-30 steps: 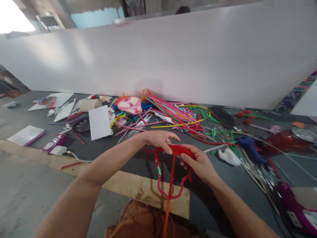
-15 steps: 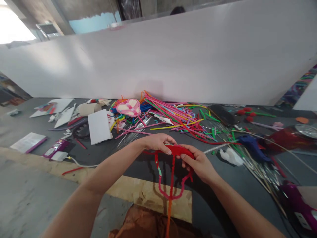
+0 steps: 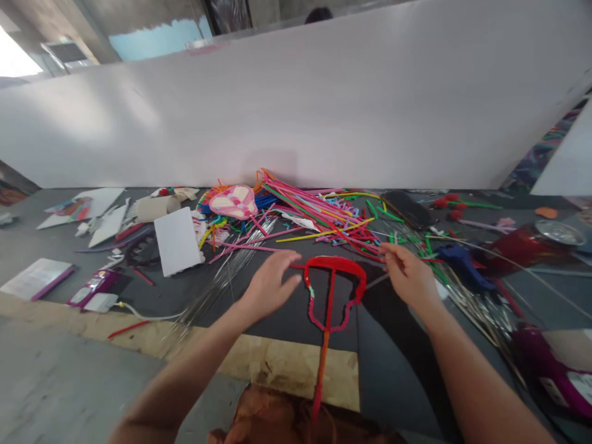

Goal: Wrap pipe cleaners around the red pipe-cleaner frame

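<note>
I read moderate light on the head feed, blown-out bright patch [image 3: 13, 57] upper left, soft glare on the white board [image 3: 324, 111] at left, dark shadow across the desk [image 3: 382, 376] right of centre, edges stretched wide-angle, fine detail soft.

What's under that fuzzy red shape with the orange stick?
Dark tabletop shows through the fuzzy shape, and a tan strip under its orange stick. Whatever the shape itself covers is hidden.

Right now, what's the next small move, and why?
I'd probably close the left hand's fingers on the red end poking out from the left of the fuzzy frame: they stand open right by it, and neither that hand nor the right hand appears to grip the frame.
</note>
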`<state>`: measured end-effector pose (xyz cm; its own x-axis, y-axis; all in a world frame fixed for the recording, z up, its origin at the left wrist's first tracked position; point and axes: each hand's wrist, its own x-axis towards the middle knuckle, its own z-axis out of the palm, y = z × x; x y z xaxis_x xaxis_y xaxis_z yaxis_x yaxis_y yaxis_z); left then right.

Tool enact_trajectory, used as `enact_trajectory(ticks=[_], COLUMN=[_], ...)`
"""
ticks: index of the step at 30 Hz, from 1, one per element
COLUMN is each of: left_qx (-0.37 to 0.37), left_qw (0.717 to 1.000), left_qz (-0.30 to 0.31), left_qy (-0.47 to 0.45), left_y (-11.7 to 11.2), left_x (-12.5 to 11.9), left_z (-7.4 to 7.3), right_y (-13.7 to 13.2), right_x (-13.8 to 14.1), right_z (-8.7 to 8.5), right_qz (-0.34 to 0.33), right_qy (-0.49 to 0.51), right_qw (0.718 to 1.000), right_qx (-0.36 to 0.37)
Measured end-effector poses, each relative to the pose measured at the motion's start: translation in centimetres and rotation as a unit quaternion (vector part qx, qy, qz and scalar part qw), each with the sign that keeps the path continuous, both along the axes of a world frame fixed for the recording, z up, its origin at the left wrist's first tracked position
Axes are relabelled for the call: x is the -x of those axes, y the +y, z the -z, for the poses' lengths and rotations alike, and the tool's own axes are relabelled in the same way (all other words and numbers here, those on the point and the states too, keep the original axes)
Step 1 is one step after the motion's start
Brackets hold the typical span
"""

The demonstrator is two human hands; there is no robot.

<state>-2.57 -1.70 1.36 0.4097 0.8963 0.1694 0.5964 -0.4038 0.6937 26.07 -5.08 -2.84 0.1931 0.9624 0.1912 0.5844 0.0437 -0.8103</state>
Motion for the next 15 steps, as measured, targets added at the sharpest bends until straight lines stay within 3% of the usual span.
enact_trajectory(ticks=[3, 7, 10, 15], left_qx=[-0.042, -0.024, -0.017, -0.038], left_qw=[0.993, 0.965, 0.957, 0.958], left_qz=[0.07, 0.194, 0.189, 0.137], left_qy=[0.086, 0.175, 0.218, 0.248], left_y=[-4.9, -10.8, -12.9, -13.1], left_x=[0.3, -1.0, -2.2, -2.4], left_z=[0.5, 2.3, 3.4, 3.5], right_y=[0.5, 0.5, 0.2, -0.3], right_x=[-1.3, -1.1, -0.5, 0.3], right_z=[0.4, 0.7, 0.6, 0.4], right_qz=[0.029, 0.019, -0.011, -0.149], right_qy=[-0.04, -0.079, -0.159, -0.262], right_qw=[0.999, 0.996, 0.987, 0.953], right_qx=[-0.01, 0.02, 0.037, 0.031])
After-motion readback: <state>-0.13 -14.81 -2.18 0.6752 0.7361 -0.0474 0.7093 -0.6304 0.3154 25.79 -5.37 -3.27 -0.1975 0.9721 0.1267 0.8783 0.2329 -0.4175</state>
